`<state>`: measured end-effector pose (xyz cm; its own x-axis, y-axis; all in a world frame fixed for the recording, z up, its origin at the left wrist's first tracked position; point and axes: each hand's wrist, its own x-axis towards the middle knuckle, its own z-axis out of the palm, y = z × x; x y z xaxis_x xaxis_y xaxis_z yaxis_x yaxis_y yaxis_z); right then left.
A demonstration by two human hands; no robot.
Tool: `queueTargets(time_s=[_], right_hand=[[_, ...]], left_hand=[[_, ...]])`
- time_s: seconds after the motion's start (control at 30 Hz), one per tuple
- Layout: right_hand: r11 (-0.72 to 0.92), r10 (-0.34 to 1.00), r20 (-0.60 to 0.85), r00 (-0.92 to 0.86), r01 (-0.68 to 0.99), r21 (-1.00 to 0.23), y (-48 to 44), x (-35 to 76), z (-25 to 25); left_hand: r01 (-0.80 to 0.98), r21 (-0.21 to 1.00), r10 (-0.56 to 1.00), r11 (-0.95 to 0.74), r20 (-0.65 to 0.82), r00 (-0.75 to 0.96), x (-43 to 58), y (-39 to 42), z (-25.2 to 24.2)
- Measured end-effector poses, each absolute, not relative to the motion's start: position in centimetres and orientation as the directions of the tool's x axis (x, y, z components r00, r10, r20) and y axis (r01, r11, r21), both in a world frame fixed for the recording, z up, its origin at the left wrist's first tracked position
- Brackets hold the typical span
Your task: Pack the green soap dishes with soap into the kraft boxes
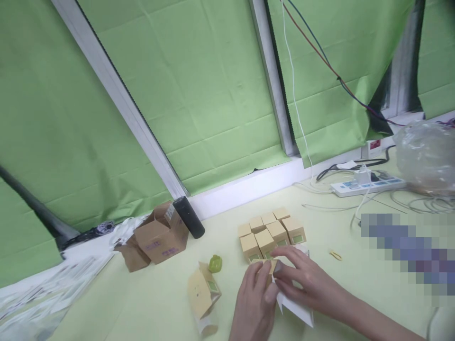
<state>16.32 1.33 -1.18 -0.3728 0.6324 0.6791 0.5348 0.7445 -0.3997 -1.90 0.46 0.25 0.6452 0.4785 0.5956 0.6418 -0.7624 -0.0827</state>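
On the pale yellow bench [142,303], just nearer than a block of small tan cardboard boxes [267,239], the left hand [252,298] grasped a small tan carton [273,266] with white card below it; the right hand [302,277] pinched its other side, exact fingertip contact unclear. Steady left support and light, even pressure seemed best for thin card. The boxes' near edges left little forward room; more lay rightward, towards small yellow-handled pliers [335,255].

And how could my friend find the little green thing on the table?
Find the big brown box on the table. Look right and closer, by the lone yellow carton. The little green thing sits there, much greener than its neighbours.
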Motion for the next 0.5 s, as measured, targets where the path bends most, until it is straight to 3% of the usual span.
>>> queueTargets(time_s=[0.07, 0.13, 0.23, 0.3, 0.37, 0.43, 0.5], right_hand=[[0.715, 0.685, 0.661, -0.307, 0.458, -0.528, 1.5, 16.5, -1.4], [0.594, 0.803, 0.562, -0.197, 0.333, -0.733, 1.8, 16.9, -1.6], [0.419, 0.908, 0.401, -0.122, 0.280, -0.863, 2.3, 17.1, -1.9], [0.436, 0.900, 0.395, -0.184, 0.388, -0.812, 2.5, 16.9, -2.4], [0.487, 0.873, 0.412, -0.260, 0.465, -0.739, 2.3, 16.4, -2.9], [0.553, 0.833, 0.465, -0.301, 0.499, -0.667, 2.0, 15.8, -3.2], [0.688, 0.709, 0.596, -0.376, 0.553, -0.470, 1.8, 15.2, -2.9]], left_hand=[[0.672, 0.016, 0.553, -0.741, 0.583, 0.596, -3.2, 0.4, -0.1], [0.716, 0.131, 0.624, -0.686, 0.613, 0.485, -5.1, 0.3, -0.3], [0.770, 0.416, 0.753, -0.483, 0.647, 0.123, -7.3, 0.4, -0.1], [0.636, 0.713, 0.838, -0.295, 0.513, -0.187, -7.6, 0.5, 0.5], [0.325, 0.932, 0.891, -0.162, 0.280, -0.359, -6.8, 0.7, 1.3], [-0.003, 0.997, 0.924, -0.081, 0.074, -0.374, -5.5, 0.8, 2.0], [-0.235, 0.972, 0.945, -0.019, -0.059, -0.323, -4.2, 0.8, 2.5]])
